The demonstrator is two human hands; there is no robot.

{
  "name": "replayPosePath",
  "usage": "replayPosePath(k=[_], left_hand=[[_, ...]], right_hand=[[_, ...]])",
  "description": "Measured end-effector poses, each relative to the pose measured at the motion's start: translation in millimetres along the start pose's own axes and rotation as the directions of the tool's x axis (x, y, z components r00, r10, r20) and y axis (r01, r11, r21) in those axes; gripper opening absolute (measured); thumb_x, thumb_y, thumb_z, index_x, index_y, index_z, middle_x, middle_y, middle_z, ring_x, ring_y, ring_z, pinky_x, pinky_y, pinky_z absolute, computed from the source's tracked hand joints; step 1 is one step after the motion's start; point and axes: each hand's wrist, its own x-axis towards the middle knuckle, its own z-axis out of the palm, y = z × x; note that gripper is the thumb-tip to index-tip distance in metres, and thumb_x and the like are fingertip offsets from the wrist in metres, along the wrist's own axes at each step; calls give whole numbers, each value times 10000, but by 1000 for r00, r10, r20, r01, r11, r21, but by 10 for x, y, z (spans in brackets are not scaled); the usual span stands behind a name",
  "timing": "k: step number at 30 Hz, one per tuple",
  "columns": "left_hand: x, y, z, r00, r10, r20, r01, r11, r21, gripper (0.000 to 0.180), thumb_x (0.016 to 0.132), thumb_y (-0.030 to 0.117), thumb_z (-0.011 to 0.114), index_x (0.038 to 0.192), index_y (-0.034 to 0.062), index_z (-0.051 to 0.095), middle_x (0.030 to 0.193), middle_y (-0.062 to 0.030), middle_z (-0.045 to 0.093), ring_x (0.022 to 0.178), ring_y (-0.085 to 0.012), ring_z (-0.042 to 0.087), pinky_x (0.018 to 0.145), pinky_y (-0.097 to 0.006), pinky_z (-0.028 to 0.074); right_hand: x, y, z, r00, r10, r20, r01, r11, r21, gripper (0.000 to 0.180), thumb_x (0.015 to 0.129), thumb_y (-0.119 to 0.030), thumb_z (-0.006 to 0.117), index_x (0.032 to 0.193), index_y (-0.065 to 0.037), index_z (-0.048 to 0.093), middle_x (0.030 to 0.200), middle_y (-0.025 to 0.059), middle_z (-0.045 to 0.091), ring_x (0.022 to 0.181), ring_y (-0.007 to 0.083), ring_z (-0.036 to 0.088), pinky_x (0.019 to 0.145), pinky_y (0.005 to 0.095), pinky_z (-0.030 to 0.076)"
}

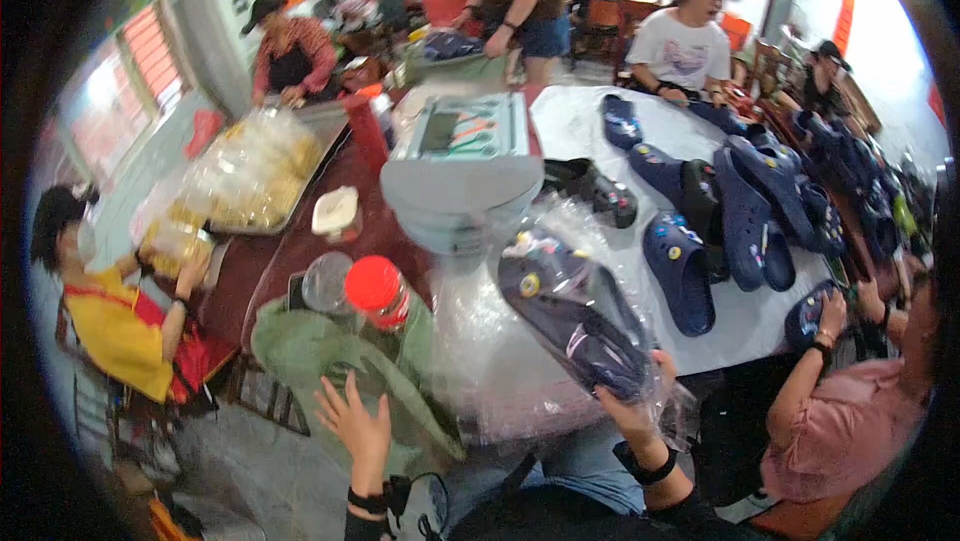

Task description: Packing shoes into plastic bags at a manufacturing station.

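At the lower centre of the frame, we see the right hand (637,403) reaching up from the lower edge, its wrist bent slightly left, thumb and fingers closed around the heel end of a navy clog (560,291). The clog lies aslant near the centre, toe toward the upper left, with clear plastic (470,326) about it. At the lower left of centre, we find the left hand (362,431) raised, fingers spread wide and grasping nothing, in front of a green cloth (295,341); whether it touches the cloth we cannot tell. Above it we see a red-lidded jar (375,286), and right of centre, more navy clogs (678,266) on a white sheet (578,136).
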Motion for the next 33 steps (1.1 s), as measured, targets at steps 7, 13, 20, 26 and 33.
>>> replayPosePath(k=[7,13,20,26,33], left_hand=[[-43,-138,194,953,-51,300,134,955,-263,608,823,371,608,1324,82,419,1320,-263,407,1209,-411,403,983,-515,317],[-57,-195,337,988,-80,132,137,851,-507,627,837,380,605,1326,45,403,1311,-249,424,1200,-406,418,991,-517,313],[355,111,274,810,-444,-384,38,692,-721,778,808,365,655,1408,62,263,1360,-255,376,1300,-385,310,1080,-522,166],[911,-134,-146,965,257,57,-251,963,-96,842,706,253,707,1415,115,274,1219,-207,529,1273,-380,345,1082,-535,149],[699,-281,-279,795,606,6,-603,790,111,237,639,130,651,869,74,655,973,-104,624,1080,-315,507,1075,-529,180]], right_hand=[[-10,-202,102,977,213,-6,-194,900,390,1006,639,-372,824,1389,-51,236,1304,86,350,1216,230,356,1037,374,292],[0,-355,221,986,158,55,-165,853,495,974,622,-391,832,1348,-59,274,1230,75,394,1153,211,418,988,340,350],[-105,-379,346,951,209,228,-303,776,554,1008,541,-208,870,1327,-56,257,1231,86,383,1139,237,441,962,358,399],[-67,-636,475,897,325,300,-436,768,469,1034,516,-360,851,1319,-14,299,1227,90,366,1165,213,395,1000,335,318],[-122,-465,619,873,296,387,-461,759,460,971,570,-195,828,1349,-25,275,1264,94,377,1175,222,399,1009,354,323]])
